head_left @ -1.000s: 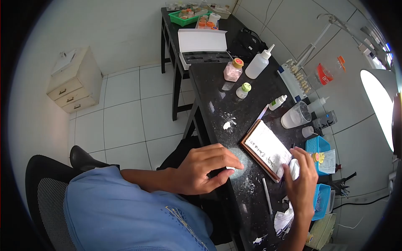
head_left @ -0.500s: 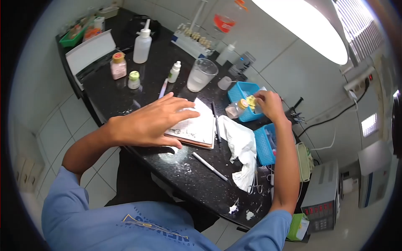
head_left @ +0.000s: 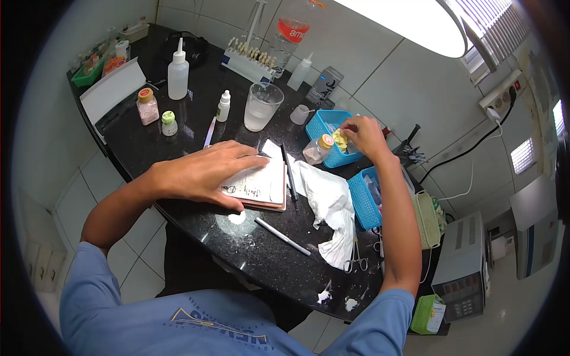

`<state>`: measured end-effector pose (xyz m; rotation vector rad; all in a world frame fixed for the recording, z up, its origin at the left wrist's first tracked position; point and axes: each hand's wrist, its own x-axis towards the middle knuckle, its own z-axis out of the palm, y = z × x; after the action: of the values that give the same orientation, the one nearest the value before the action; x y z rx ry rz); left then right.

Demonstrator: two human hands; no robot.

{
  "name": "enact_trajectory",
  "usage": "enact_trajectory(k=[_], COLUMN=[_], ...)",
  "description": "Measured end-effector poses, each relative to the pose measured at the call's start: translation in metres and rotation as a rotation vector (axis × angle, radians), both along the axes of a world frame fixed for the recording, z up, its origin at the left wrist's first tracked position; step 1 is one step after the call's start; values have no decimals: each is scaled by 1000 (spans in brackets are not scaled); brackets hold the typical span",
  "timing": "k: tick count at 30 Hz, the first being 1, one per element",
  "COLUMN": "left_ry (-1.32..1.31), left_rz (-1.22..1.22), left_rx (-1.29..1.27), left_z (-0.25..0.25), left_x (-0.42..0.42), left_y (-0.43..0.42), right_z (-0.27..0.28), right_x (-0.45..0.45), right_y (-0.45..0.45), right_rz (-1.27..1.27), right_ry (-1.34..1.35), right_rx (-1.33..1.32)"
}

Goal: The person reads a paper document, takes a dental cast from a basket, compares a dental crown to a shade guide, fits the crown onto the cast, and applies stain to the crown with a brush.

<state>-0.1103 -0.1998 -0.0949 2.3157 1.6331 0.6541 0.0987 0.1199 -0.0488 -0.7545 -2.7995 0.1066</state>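
Note:
My left hand (head_left: 205, 173) is open, fingers stretched out, lying on or just above a small notebook (head_left: 270, 188) with handwriting on its page. A black pen (head_left: 289, 175) lies along the notebook's right side. My right hand (head_left: 365, 137) is at the back blue basket (head_left: 320, 126). Its fingers are bent in a pinch at a crumpled yellow thing (head_left: 339, 140), whose kind I cannot make out. Close beside that basket stands a small jar (head_left: 316, 151) with a gold lid. A crumpled white cloth (head_left: 329, 202) spreads between the notebook and a second blue basket (head_left: 363, 202).
A glass of cloudy liquid (head_left: 261, 110), dropper bottle (head_left: 222, 107), squeeze bottle (head_left: 177, 77) and pink-filled jar (head_left: 148, 108) stand behind. A silver pen (head_left: 282, 236), scissor-handled tool (head_left: 356, 261) and white powder smears (head_left: 323, 295) lie in front. The lamp (head_left: 409, 21) hangs above.
The view has shifted, so the table appears farther left. My left hand has settled lower over the notebook, showing its writing. My right hand stays at the back blue basket by the yellow thing.

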Motion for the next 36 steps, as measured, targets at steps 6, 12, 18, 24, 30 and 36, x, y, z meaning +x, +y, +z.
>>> enact_trajectory(k=[6, 12, 18, 24, 30, 36], left_ry=[-7, -43, -14, 7, -29, -25], left_rz=[7, 13, -17, 26, 56, 82], left_rx=[-73, -30, 132, 259, 280, 262], left_z=[11, 17, 20, 31, 44, 59], left_x=[3, 4, -6, -5, 7, 25], left_y=[3, 6, 9, 18, 38, 77], right_z=[-2, -6, -2, -3, -5, 2], right_x=[4, 7, 9, 7, 3, 4], right_y=[13, 19, 21, 19, 18, 14], right_rz=[-7, -23, -96, -95, -85, -165], right_ry=[7, 53, 10, 82, 57, 48], right_rx=[-79, -126, -157, -286, -273, -280])
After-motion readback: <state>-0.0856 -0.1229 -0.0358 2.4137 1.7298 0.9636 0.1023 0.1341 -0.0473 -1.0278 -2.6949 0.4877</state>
